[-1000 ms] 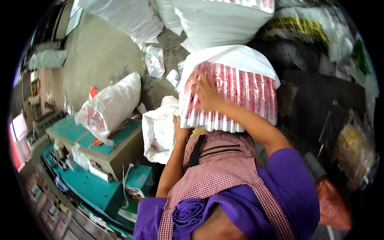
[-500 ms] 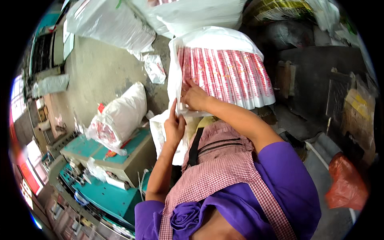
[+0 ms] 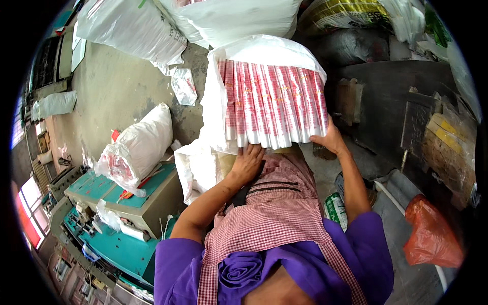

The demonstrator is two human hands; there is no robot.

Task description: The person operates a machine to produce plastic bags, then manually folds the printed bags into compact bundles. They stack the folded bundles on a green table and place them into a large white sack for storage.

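Observation:
A row of red-and-white printed plastic rolls (image 3: 274, 101) lies side by side in the mouth of a large white sack (image 3: 264, 46). Their plain white ends point toward me. At the left part of these ends, my left hand (image 3: 248, 161) presses with its fingers close together and bent; the fingertips are partly hidden. My right hand (image 3: 331, 139) grips the near right corner of the row, thumb on top and the other fingers round the outer side. The sack's white film covers the far ends and rises along the left side.
More stuffed white sacks (image 3: 132, 30) stand beyond. To the left, a white plastic bundle (image 3: 140, 145) rests on a green-topped machine (image 3: 91, 190). A dark metal cabinet (image 3: 381, 96) stands at right, with a red plastic bag (image 3: 432, 234) nearer. A green-and-white package (image 3: 335, 208) lies beside my apron.
My right hand has moved from the sack's left edge to the row's near right corner. My left hand went from the sack edge to the near ends. The rolls now sit closer together.

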